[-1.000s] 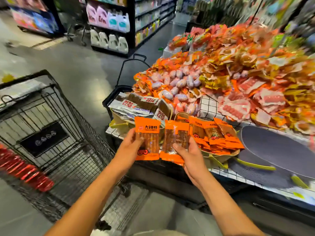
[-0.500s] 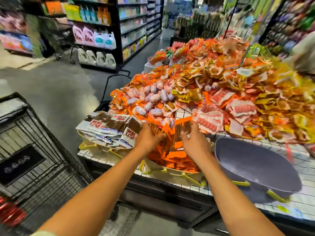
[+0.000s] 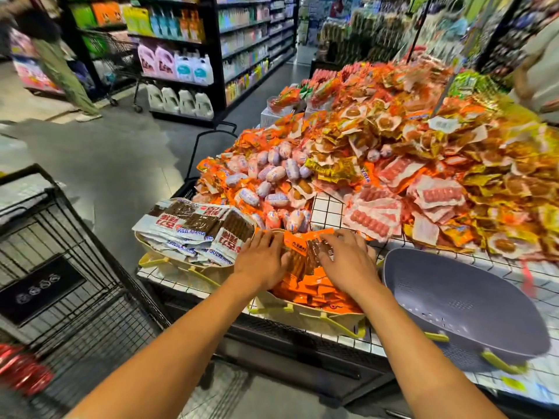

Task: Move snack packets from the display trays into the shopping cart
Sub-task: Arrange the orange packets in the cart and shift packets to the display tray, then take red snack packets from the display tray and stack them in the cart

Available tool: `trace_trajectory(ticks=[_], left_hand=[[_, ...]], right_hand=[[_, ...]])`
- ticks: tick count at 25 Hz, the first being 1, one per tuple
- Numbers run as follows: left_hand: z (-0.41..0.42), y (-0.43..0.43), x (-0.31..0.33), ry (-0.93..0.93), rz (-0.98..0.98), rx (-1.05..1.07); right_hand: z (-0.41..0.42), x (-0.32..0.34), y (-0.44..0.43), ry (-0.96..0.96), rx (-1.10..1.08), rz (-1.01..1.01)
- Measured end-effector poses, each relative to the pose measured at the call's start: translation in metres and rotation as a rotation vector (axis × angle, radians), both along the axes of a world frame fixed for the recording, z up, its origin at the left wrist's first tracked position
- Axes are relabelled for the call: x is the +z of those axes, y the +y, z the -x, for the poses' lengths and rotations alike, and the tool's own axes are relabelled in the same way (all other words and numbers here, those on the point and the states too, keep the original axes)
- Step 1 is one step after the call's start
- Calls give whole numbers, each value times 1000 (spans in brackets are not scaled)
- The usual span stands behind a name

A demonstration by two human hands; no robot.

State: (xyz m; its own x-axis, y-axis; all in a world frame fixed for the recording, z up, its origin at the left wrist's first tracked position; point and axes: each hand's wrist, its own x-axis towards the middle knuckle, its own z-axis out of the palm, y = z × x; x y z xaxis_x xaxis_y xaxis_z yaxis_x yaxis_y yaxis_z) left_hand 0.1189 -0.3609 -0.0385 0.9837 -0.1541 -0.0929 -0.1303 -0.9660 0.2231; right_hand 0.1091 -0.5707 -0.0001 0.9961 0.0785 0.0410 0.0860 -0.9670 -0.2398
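Observation:
Orange snack packets fill a cream display tray with yellow handles at the front of the stand. My left hand and my right hand are both down in this tray. Their fingers curl round a few orange packets bunched between them. The black wire shopping cart stands to the left, with red packets blurred in its bottom. A second tray beside my left hand holds white-and-brown packets.
An empty purple-grey colander basket lies right of my hands. A big heap of mixed snack packets covers the stand behind. A black basket handle rises beside it. Detergent shelves line the aisle; people stand far left and far right.
A second ago my hands held orange packets up just above the tray. They have since gone down into the tray, and my view has swung right, away from the cart.

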Motion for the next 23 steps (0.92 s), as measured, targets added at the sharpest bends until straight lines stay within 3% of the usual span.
trace_trajectory(ticks=[4,9,11,18,23], left_hand=[[8,0,3,-26,45,-4],[44,34,20,-439,171,-57],[68,68,21,-501,175,-14],[166,241,5,-403,61,288],[249,349,-51,-149,1,542]], right_hand=[[4,-3,3,10,39,-19],[1,18,43,-152,116,-174],[3,25,85,-180,208,-268],[22,8,277,-141,544,-324],[49,-48,392,26,769,-227]])
